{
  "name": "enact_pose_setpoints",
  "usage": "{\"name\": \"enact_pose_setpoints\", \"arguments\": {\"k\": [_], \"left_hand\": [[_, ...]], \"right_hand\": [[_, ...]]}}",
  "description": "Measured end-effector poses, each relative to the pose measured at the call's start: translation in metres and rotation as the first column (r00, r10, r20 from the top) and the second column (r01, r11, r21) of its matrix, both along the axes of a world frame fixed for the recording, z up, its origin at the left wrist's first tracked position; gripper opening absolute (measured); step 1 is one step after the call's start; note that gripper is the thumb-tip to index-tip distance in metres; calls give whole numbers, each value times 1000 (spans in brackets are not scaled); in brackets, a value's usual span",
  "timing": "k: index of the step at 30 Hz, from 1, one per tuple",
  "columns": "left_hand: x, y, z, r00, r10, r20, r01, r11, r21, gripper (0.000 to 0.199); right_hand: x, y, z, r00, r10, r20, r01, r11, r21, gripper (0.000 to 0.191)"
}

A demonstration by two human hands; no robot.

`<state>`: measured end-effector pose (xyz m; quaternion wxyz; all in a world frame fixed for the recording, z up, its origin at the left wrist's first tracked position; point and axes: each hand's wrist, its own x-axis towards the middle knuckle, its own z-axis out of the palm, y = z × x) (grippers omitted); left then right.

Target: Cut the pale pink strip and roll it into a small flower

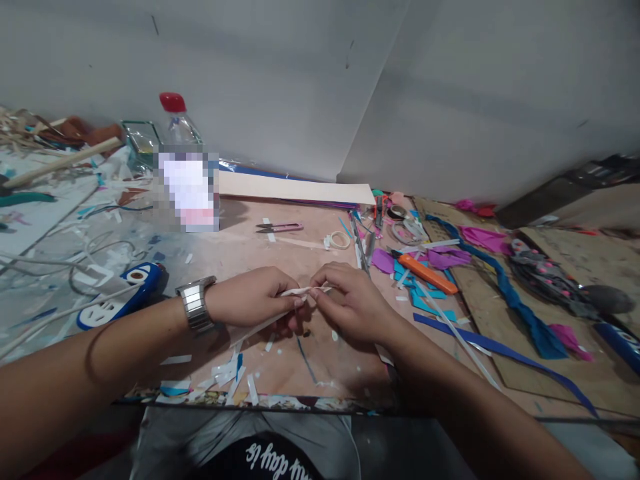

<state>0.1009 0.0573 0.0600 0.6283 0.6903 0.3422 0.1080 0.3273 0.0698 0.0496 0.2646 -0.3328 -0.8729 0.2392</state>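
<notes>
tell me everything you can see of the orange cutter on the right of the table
The orange cutter has a long, slim handle that looks like smooth hard plastic, with a short dark part at its far left end; whether a blade is out is too small to tell. It lies flat and slantwise, its near end pointing right, partly over turquoise scraps, with a purple scrap just left of it. No hand touches it; the right hand is the nearer one.

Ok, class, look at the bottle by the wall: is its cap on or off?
On: the red cap sits on top of the bottle's neck, and the clear bottle shows just below it.
</notes>
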Motion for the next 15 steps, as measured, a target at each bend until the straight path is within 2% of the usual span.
{"name": "enact_pose_setpoints", "arguments": {"k": [2, 5, 8, 12, 15], "left_hand": [[1, 0, -1, 1000, 9, 26, -6, 996, -86, 45], [2, 0, -4, 1000, 6, 24, -4, 994, -108, 43], [2, 1, -6, 998, -20, 56, 29, 988, -155, 42], [0, 3, -8, 986, -3, 166, 54, 953, -299, 40], [-4, 7, -8, 971, 16, 240, 84, 911, -404, 34]], "right_hand": [[1, -1, 0, 1000, 11, 16, -11, 1000, -22, 7], [1, -2, 0, 999, 49, 5, -49, 998, -37, 17], [1, -2, -2, 997, 70, -40, -71, 997, -10, 13], [0, 1, -4, 988, 110, -107, -101, 991, 88, 8], [1, 3, -2, 974, 201, -108, -176, 963, 203, 10]]}}
